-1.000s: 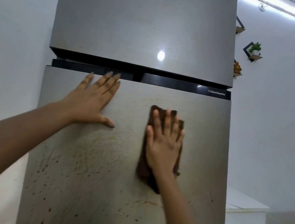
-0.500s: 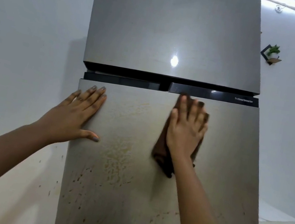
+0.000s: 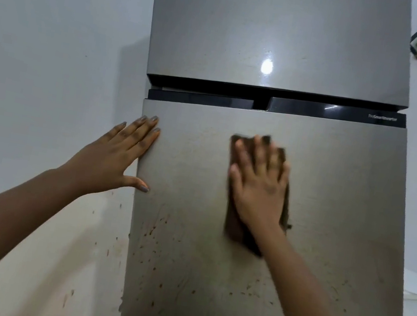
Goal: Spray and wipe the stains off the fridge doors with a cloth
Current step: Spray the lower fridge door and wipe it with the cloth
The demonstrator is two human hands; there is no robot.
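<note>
- My right hand [image 3: 260,186], fingers flat, presses the cloth [image 3: 237,232] on the lower fridge door [image 3: 337,208]; left hand [image 3: 118,158] braces flat at its edge.
- Upper band looks wiped; brown stains [image 3: 153,229] below remain.

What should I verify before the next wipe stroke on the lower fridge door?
1. Cloth flat under the right hand, against the lower door: ok.
2. Left hand braced flat at the door's left edge: ok.
3. Door free of stains: not ok, brown spots below the cloth.
4. Spray bottle within reach: cannot tell, none in view.
5. Wall left of the door clean: not ok, spotted.
</note>
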